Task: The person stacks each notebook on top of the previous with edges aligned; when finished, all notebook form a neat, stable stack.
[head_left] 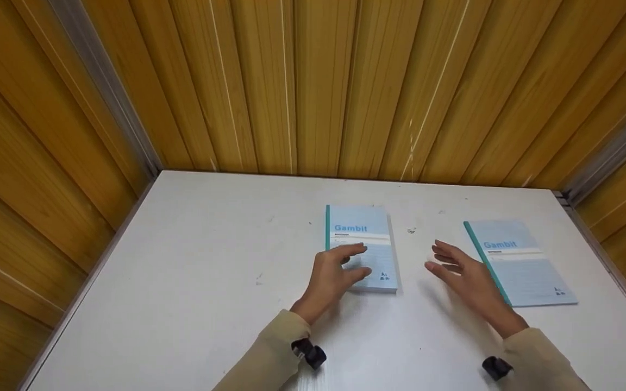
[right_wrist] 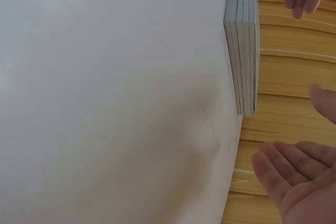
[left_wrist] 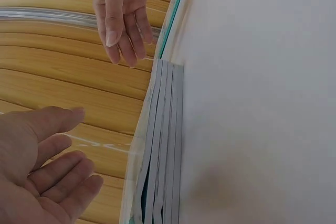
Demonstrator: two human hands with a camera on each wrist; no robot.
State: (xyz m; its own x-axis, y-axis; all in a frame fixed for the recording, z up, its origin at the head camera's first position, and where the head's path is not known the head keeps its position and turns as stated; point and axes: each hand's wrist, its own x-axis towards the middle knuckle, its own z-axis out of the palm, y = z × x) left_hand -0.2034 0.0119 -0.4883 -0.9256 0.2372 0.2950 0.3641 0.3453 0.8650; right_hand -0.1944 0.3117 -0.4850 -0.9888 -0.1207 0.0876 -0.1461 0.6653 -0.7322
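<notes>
A stack of several light-blue notebooks [head_left: 361,222] with a green spine and "Gambit" on the cover lies at the middle of the table. My left hand [head_left: 335,271] hovers over its lower left part, fingers and thumb apart, holding nothing. In the left wrist view the stack's page edges [left_wrist: 167,140] stand beyond that hand [left_wrist: 47,166], apart from it. To the right lies another light-blue notebook [head_left: 519,271], flat and thinner than the stack. Between the two, close to this notebook's green spine, my right hand [head_left: 468,279] is held above the table with nothing in it.
The white table [head_left: 182,260] has small dark marks on its surface. Yellow wood-patterned panels [head_left: 318,87] rise behind it and on both sides, with grey metal posts [head_left: 112,81] at the corners. Each sleeve carries a small black device [head_left: 308,353] at the wrist.
</notes>
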